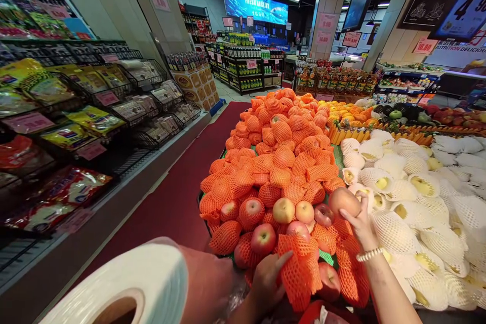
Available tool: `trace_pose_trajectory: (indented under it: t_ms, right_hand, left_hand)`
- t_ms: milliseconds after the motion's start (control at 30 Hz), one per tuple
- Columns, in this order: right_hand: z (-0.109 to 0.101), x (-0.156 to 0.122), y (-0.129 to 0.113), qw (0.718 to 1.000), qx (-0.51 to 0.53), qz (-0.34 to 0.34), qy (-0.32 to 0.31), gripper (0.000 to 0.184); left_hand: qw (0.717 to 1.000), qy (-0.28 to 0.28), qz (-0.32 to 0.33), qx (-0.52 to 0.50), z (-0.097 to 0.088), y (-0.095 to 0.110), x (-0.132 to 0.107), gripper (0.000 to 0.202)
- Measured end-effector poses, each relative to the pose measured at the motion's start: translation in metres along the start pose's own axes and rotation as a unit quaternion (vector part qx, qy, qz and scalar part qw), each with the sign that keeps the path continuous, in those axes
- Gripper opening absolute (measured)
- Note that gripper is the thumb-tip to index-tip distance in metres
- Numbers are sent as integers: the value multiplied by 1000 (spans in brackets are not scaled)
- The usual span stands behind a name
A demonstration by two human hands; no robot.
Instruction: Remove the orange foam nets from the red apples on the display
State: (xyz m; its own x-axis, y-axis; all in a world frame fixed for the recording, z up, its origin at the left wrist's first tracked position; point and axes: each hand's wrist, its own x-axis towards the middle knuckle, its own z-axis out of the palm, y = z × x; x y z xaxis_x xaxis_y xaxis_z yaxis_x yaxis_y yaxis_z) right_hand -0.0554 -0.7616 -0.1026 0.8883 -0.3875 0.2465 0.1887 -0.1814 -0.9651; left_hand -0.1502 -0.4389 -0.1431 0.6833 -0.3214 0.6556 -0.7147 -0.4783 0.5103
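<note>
My right hand (359, 220), with a beaded bracelet (370, 254) on its wrist, grips a bare apple (343, 202) at the right side of the apple pile. My left hand (268, 278) is low in the middle, its fingers closed at the edge of an orange foam net (298, 273); part of the grip is hidden. Around the hands lie loose red apples, one of them a red apple (263, 239) just above my left hand. Behind them rises a heap of apples in orange foam nets (281, 157).
A large plastic-bag roll (163, 273) fills the lower left. Pears in white foam nets (410, 202) lie to the right. Shelves of packaged goods (98, 116) line the left, beside a dark red floor strip (170, 202). Further back are mangoes (353, 114) and bottle displays (246, 68).
</note>
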Motion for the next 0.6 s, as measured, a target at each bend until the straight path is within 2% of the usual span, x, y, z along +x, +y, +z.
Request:
trace_pose_trajectory:
  t_ms: [67, 167, 267, 367, 467, 600]
  right_hand:
    - [-3, 21, 10, 997, -64, -33, -16, 92]
    - [-4, 43, 22, 977, -162, -74, -116, 79]
    - [-6, 44, 38, 945, -247, -107, -183, 70]
    - [-15, 31, 57, 937, -298, -99, -152, 66]
    - [-24, 19, 73, 923, -346, -97, -137, 70]
    - [-29, 11, 80, 900, -393, -122, -142, 74]
  left_hand:
    - [1000, 0, -3, 0, 1, 0, -1, 55]
    - [1000, 0, 2, -3, 0, 0, 0, 55]
    - [1000, 1, 12, -2, -2, -1, 1, 59]
    - [1000, 0, 1, 6, -4, -1, 2, 63]
    - [1000, -8, -7, -4, -3, 0, 2, 64]
    - [1000, -15, 8, -17, -2, 2, -1, 63]
